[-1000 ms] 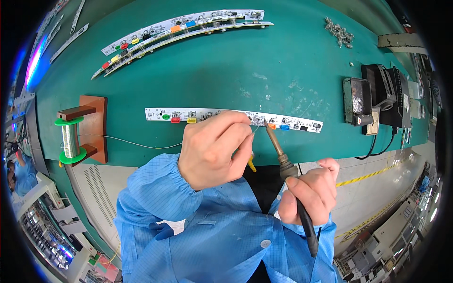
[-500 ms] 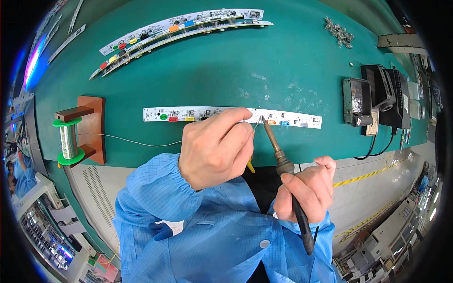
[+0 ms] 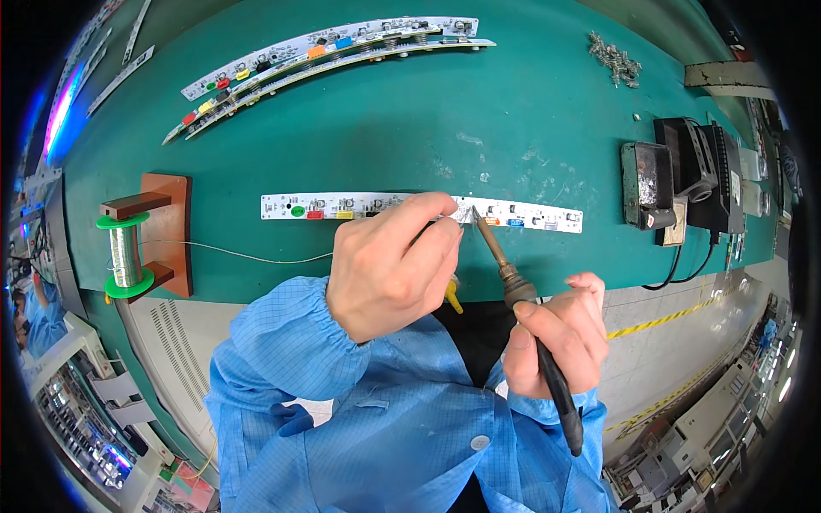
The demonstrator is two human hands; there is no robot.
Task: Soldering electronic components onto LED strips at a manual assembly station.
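Note:
A long white circuit board (image 3: 534,214) with coloured parts lies across the green mat near its front edge. Thin solder wire (image 3: 248,255) runs from a green-flanged spool (image 3: 126,256) on the left and passes under my left hand (image 3: 389,265), whose fingers are closed on it over the middle of the board. My right hand (image 3: 564,338) grips a soldering iron (image 3: 558,389) by its dark handle. The iron's tip meets the board just right of my left fingertips. My left hand hides the board's middle and part of the wire.
More circuit boards (image 3: 342,56) lie stacked at the back left. Small metal parts (image 3: 614,60) are heaped at the back right. On the right stand a dark metal box (image 3: 647,184) and a black soldering station (image 3: 717,179) with cables. A brown stand (image 3: 178,235) carries the spool.
The iron's handle and my right hand have shifted slightly; the handle's rear end has swung a little right. The tip stays at nearly the same spot. My left hand has barely moved.

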